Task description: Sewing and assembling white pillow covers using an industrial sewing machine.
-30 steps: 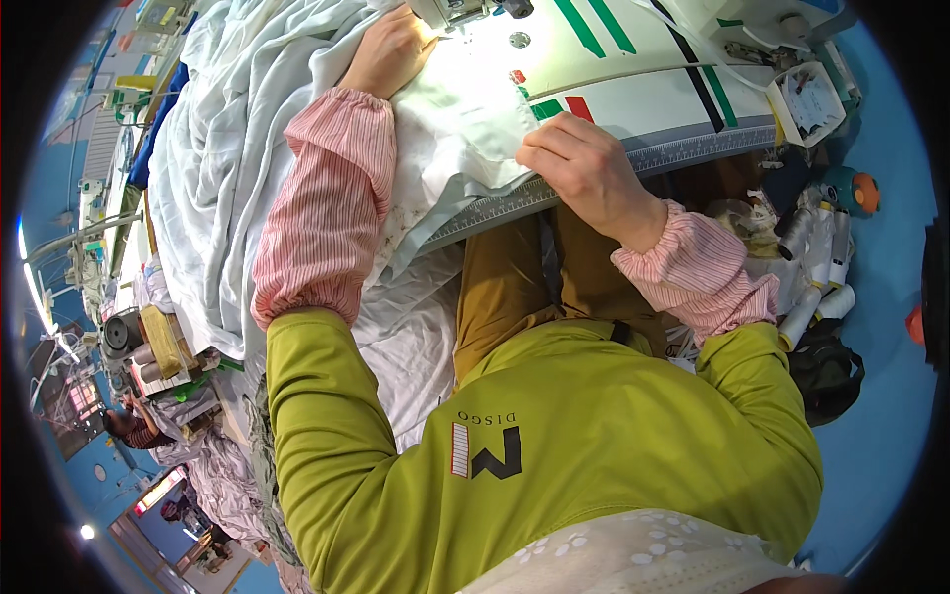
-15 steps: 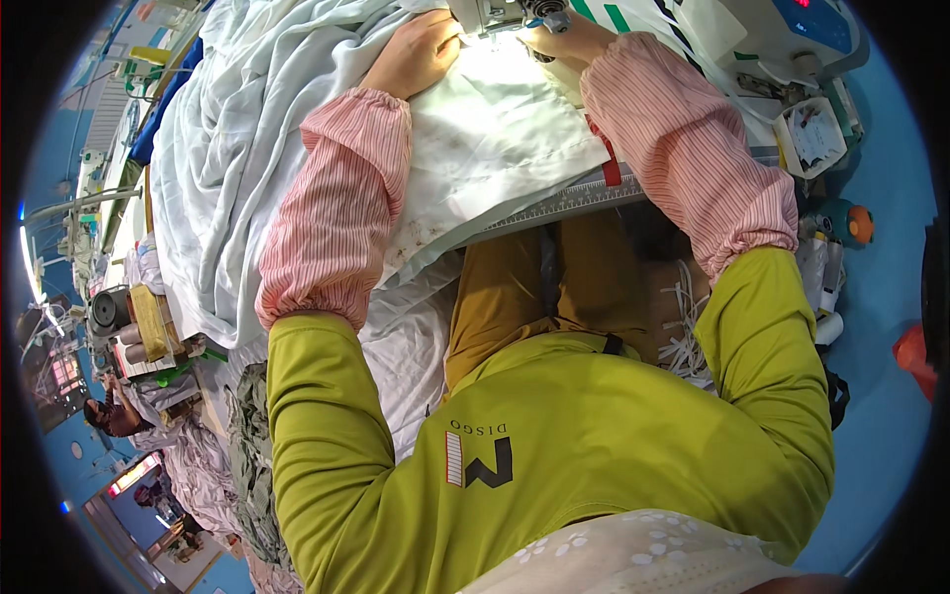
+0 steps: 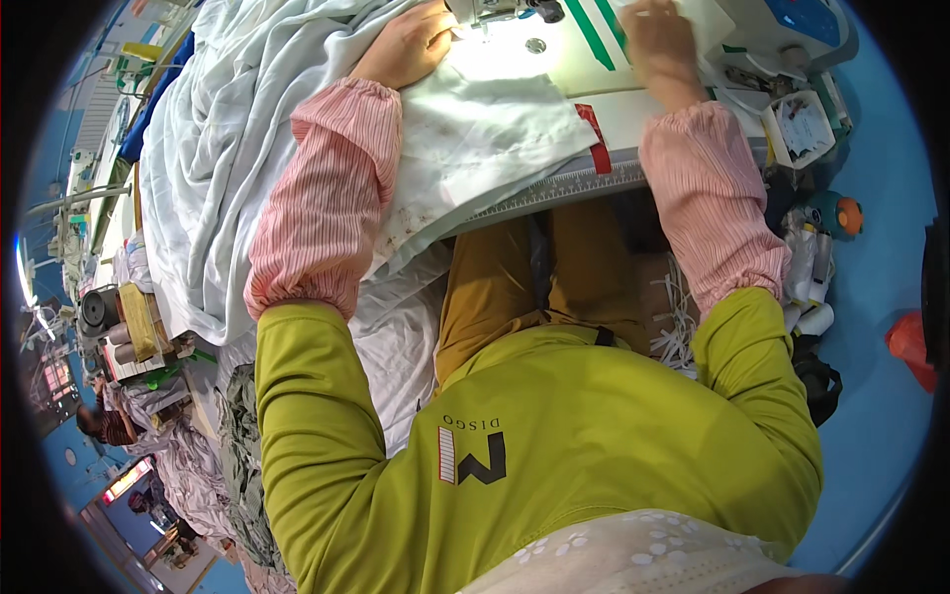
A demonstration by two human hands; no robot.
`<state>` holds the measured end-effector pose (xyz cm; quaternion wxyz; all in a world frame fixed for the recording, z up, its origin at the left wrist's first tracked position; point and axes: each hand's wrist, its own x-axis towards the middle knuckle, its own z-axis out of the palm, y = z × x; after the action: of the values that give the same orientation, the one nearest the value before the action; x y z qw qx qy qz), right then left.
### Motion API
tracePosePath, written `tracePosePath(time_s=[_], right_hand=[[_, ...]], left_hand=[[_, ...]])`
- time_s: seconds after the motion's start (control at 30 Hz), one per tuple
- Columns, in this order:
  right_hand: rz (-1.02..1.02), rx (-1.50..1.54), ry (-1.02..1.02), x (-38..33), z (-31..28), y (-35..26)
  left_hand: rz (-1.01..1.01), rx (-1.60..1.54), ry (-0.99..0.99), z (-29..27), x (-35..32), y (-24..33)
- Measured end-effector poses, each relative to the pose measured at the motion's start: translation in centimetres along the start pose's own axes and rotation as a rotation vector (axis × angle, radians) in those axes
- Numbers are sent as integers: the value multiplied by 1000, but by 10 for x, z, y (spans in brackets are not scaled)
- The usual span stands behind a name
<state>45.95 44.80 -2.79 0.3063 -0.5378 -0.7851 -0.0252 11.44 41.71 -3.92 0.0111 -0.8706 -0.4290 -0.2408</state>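
A pale white cloth (image 3: 475, 148) lies across the sewing table, its front part hanging over the edge and marked with small brown spots. My left hand (image 3: 411, 45) rests on it just left of the lit sewing machine needle area (image 3: 485, 15), with fingers closed on the cloth's edge. Off the cloth, my right hand (image 3: 661, 45) is above the white table right of the needle, beside green tape strips (image 3: 591, 35). Motion smears its fingers, so whether they hold anything does not show. Pink striped sleeve covers wrap both forearms.
Bunched white fabric (image 3: 237, 129) heaps on the left. A ruler strip (image 3: 554, 186) runs along the table's front edge near red tape (image 3: 596, 139). At the right stand a small white tray (image 3: 802, 129) and the machine's control box (image 3: 802, 25). Thread cones (image 3: 813, 262) are below.
My right hand has left the cloth by the needle and moved right, uncovering the table and green tape. My left hand stays on the cloth, shifted slightly left.
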Motion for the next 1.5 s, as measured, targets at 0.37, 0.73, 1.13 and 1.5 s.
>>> tracePosePath(time_s=[0.37, 0.73, 1.13, 1.5], right_hand=[[-579, 509, -177, -131, -53, -54], [-755, 341, -38, -148, -68, -104], [-674, 403, -98, -164, -61, -104], [-825, 379, 90, -180, -28, -176]], left_hand=[[-103, -39, 95, -58, -71, 118], [-661, 662, 443, 14, -296, 212], [-595, 377, 523, -137, -350, 188], [-791, 221, 399, -186, -359, 163]])
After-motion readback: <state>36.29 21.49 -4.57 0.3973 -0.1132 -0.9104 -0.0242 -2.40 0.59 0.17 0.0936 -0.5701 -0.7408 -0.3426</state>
